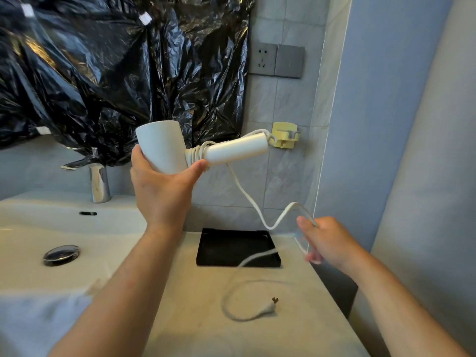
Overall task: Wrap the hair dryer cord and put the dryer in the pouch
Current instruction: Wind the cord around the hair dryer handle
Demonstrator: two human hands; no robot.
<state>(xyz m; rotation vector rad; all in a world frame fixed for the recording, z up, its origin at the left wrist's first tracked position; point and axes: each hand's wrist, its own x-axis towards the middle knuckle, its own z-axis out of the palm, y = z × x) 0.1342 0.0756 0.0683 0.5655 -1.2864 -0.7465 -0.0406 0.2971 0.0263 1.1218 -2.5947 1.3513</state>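
My left hand (pixel 161 186) grips the barrel of a white hair dryer (pixel 164 148), held up above the counter with its handle (pixel 237 149) pointing right. A few turns of the white cord (pixel 247 197) are wound around the top of the handle. From there the cord hangs down and runs to my right hand (pixel 327 240), which pinches it at the right. The slack lies in a loop on the counter and ends in the plug (pixel 270 306). No pouch can be made out for certain.
A black flat tray (pixel 213 251) sits on the pale counter (pixel 206 331) near the wall. The sink (pixel 38 228) with its drain (pixel 61 254) and chrome tap (pixel 99 181) is at the left. A wall socket (pixel 262 59) and a yellow holder (pixel 284 137) are behind; black plastic covers the mirror.
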